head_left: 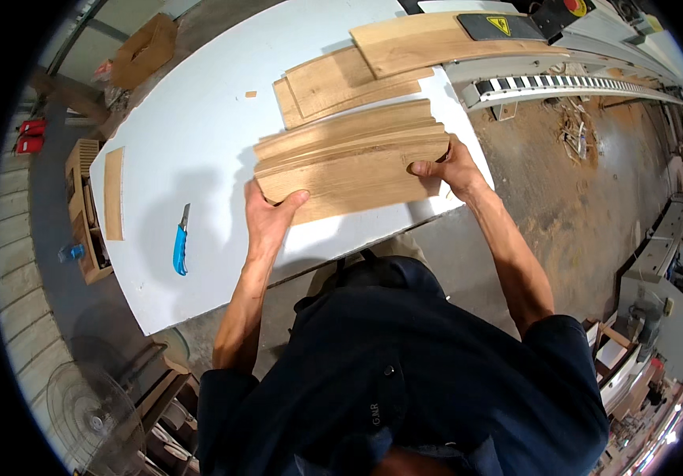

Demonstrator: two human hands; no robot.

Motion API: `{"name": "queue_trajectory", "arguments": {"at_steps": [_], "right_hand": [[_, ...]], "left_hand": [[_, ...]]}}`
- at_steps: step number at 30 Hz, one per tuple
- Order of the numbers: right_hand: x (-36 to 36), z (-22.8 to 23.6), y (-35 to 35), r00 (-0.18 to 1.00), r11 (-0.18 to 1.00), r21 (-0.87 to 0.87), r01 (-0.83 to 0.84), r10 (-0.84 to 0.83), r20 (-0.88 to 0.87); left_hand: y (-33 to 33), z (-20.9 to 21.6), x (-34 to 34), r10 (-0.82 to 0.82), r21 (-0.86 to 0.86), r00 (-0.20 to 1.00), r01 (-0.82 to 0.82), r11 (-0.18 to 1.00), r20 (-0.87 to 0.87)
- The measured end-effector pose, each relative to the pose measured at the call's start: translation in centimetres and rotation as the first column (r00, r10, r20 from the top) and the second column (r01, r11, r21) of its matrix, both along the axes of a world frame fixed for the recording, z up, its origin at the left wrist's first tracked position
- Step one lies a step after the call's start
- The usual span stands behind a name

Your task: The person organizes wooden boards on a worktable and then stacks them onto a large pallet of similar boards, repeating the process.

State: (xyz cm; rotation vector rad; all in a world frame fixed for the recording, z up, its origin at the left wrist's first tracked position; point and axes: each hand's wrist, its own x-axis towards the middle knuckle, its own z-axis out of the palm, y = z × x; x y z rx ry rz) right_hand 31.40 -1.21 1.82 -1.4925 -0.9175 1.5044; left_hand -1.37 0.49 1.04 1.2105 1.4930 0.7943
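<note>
Stack of wooden boards (357, 170), pale brown and unevenly fanned, sits between the two hands over the near edge of the white table (191, 151). The left hand (268, 220) grips its left end, thumb laid along the front face; the right hand (454, 170) grips the right end in the same way, thumb pressed on the face near the edge. The other fingers are mostly hidden behind the wood, and whether the stack's lower edge touches the tabletop is hard to tell from above.

Just beyond the stack, more boards (341, 79) lie overlapping on the table, and one longer board (409, 44) reaches toward a dark panel (493, 27) bearing a yellow warning triangle. Left of these lies a small wood chip (251, 94). Nearer the left hand, though apart from it, a blue-handled utility knife (181, 246) lies with its blade out, and a narrow wooden strip (114, 194) rests by the table's left edge.

Farther out are a ridged conveyor track (579, 84) at right, a dusty floor (547, 182) below it, a cardboard box (145, 51) at upper left and a round fan (91, 412) at lower left.
</note>
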Motion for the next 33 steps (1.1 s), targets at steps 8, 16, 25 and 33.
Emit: {"name": "queue_trajectory", "arguments": {"at_steps": [8,16,25,33], "right_hand": [[-2.5,-4.2,-2.8,0.851,0.882,0.446,-0.151,-0.114,0.513],[-3.2,-4.2,-3.3,0.990,0.958,0.288,0.001,-0.042,0.137],[-2.3,-4.1,-3.2,0.974,0.957,0.279,-0.082,0.017,0.226],[-3.6,-4.6,-4.1,0.994,0.969,0.246,-0.018,-0.008,0.105]], "left_hand": [[-1.5,-5.8,-3.2,-0.057,0.357,0.996,0.079,0.931,-0.072],[-1.7,-5.1,-3.8,-0.192,0.243,0.932,0.118,0.963,0.308],[-1.8,-5.3,-3.6,-0.165,0.201,0.927,0.100,0.974,0.338],[-2.9,-5.0,-5.0,-0.095,0.195,0.961,0.044,0.980,0.260]]}}
